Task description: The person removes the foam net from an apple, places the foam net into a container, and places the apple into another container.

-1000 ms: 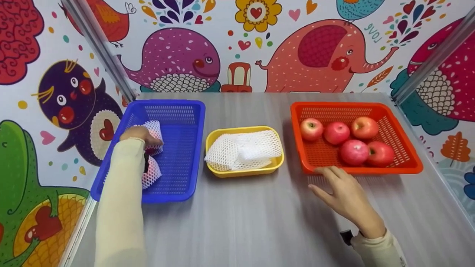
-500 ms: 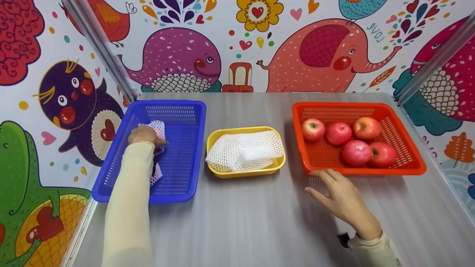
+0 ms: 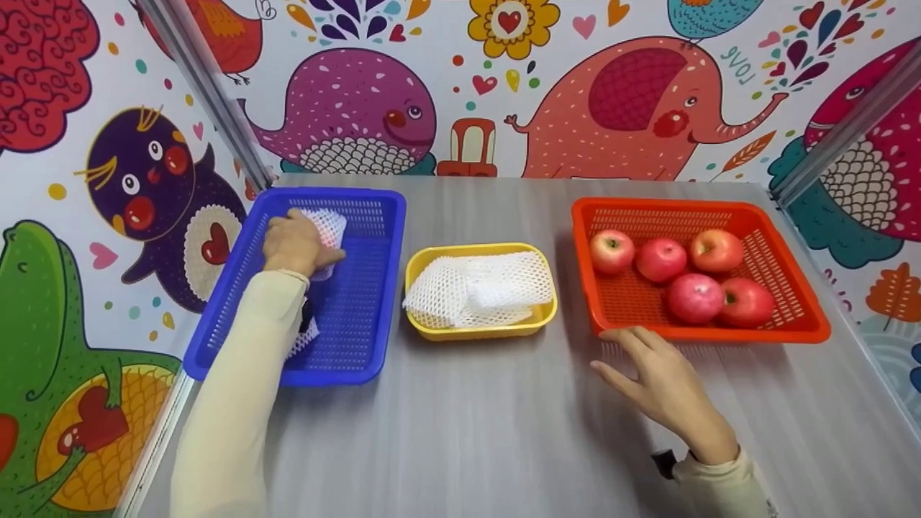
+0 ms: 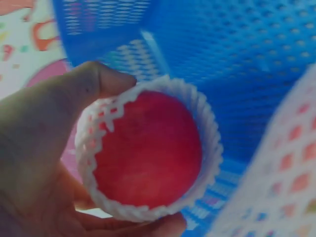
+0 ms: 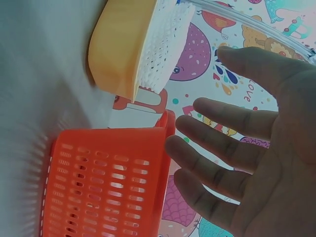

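Note:
Inside the blue basket, my left hand grips a red apple wrapped in a white foam net. Thumb and fingers curl round the net's sides in the left wrist view, and the apple's bare end faces the camera. A second foam net with red showing through lies close by, partly hidden by my forearm in the head view. My right hand hovers at the front rim of the orange-red basket, fingers loosely extended, palm holding nothing in the right wrist view.
Between the two baskets stands a yellow tray with several white foam nets. Several bare apples lie in the orange-red basket. Cartoon-printed walls enclose the grey table at the back and sides.
My left hand has moved toward the back of the blue basket and slightly right, carrying the netted apple. The right hand has stayed almost still.

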### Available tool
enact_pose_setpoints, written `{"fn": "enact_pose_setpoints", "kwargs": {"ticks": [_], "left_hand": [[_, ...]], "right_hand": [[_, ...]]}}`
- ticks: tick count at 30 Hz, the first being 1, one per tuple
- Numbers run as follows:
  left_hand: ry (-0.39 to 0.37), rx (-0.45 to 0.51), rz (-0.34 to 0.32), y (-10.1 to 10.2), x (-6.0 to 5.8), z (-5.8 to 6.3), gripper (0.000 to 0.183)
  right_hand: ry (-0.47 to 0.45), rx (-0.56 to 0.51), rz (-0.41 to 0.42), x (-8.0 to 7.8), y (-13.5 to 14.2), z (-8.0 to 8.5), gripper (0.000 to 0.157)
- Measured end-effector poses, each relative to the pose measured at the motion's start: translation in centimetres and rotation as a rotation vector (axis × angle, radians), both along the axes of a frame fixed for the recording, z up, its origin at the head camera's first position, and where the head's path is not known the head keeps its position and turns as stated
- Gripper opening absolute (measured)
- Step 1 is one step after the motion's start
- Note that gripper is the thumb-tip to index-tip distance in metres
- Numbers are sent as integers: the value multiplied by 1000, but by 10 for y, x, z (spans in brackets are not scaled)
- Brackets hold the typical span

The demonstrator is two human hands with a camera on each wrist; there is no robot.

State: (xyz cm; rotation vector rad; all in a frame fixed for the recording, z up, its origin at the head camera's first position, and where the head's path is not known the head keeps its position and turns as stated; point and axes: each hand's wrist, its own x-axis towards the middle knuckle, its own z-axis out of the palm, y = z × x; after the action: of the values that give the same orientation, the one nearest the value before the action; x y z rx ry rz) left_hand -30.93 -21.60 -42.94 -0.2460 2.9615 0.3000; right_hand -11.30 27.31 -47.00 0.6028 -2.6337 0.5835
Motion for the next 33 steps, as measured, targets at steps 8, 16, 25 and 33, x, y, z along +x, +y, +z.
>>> {"fn": "enact_pose_setpoints", "kwargs": {"ticks": [8,16,25,33], "left_hand": [[91,175,-109,19,36,27,112],[196,230,-259,47,75,36,105],[236,260,-484,72,113,34,93],[258,236,-689,91,136,18,93]], "right_hand": [[-17,-12,-6,1,0,-2,37],[-16,-20,6,1,-2,-5,37],[-24,-23,5,3,-3,-7,37],[-27,-17,11,2,-5,-9,37]]}}
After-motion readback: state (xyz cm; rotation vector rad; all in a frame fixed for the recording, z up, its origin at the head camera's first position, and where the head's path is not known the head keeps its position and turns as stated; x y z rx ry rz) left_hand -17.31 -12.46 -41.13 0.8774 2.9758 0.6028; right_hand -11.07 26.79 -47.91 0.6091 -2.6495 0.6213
